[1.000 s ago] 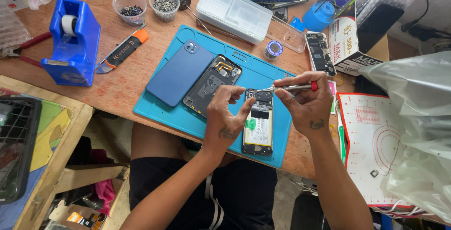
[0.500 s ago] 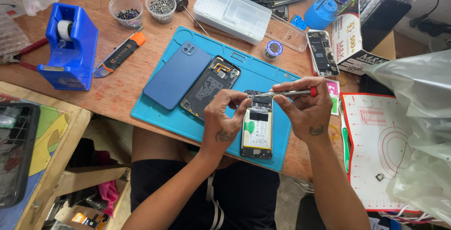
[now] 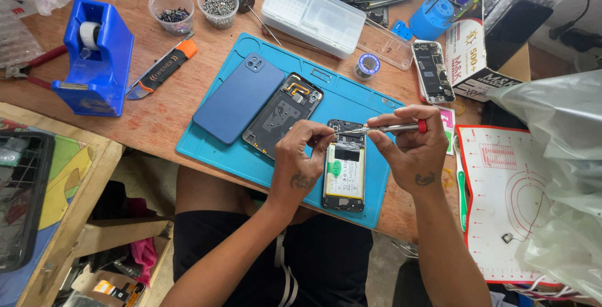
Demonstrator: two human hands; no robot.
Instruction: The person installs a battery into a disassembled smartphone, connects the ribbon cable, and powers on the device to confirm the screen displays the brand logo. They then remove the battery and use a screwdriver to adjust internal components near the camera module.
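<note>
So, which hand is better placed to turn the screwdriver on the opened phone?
Right. The right hand already holds the screwdriver, its tip at the top of the opened phone. The left hand only pinches near the tip.

The right hand [image 3: 411, 150] has tipped its slim silver screwdriver with the red end cap [image 3: 384, 129] flatter, so the shaft now lies nearly level across the top of the opened black smartphone with the white battery [image 3: 343, 168]. The left hand [image 3: 302, 155] has curled its fingertips closer to the tool's tip. The view has drifted slightly left.
</note>
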